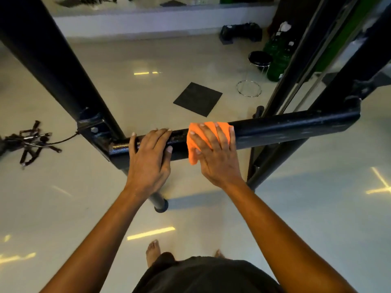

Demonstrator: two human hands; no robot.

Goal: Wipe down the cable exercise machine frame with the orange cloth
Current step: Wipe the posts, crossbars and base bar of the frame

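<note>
A black horizontal crossbar of the cable machine frame runs across the middle of the view, joined to a thick black upright at the left. The orange cloth is draped over the bar near its middle. My right hand lies flat on the cloth with straight, spread fingers and presses it to the bar. My left hand rests on the bar just left of the cloth, fingers laid over the top and thumb along the near side.
Slanted black frame posts and cables rise at the right. On the pale floor lie a dark square mat, a pile of cable handles at the left, and a chrome stool by green bottles. My bare feet stand below.
</note>
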